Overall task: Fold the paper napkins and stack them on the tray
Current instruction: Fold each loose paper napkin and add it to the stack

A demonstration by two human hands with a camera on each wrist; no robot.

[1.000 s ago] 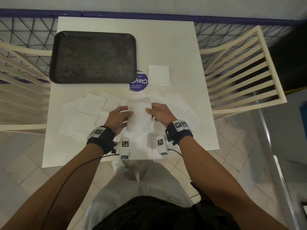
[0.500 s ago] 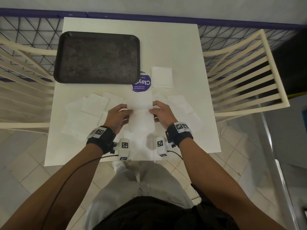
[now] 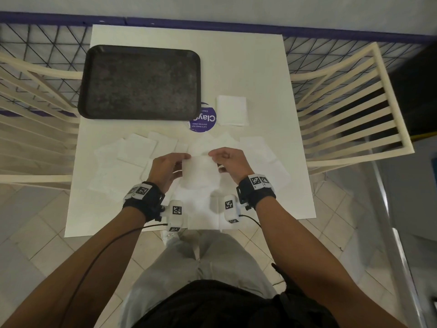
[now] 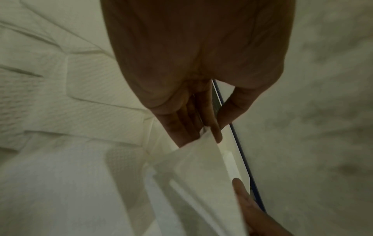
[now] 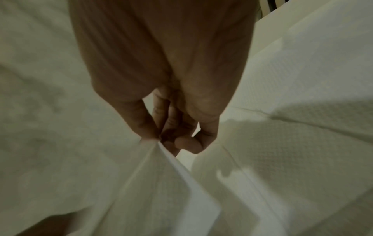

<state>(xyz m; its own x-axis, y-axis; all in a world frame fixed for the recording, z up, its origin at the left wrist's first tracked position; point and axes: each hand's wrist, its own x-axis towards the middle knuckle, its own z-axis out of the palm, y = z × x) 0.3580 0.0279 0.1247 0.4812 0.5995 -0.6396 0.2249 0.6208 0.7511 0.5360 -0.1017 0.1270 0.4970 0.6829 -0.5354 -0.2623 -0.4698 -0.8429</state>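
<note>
Both hands, left hand (image 3: 168, 167) and right hand (image 3: 229, 162), pinch one napkin (image 3: 200, 172) by its upper corners at centre frame, above the tabletop (image 3: 248, 74).

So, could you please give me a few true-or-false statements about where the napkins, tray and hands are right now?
1. Both hands pinch one napkin. True: left hand and right hand each hold a far corner.
2. The tray holds a stack of napkins. False: none lie on it.
3. A folded napkin lies beside the purple sticker. True.
4. The loose napkins lie on the floor. False: they lie on the table.
</note>
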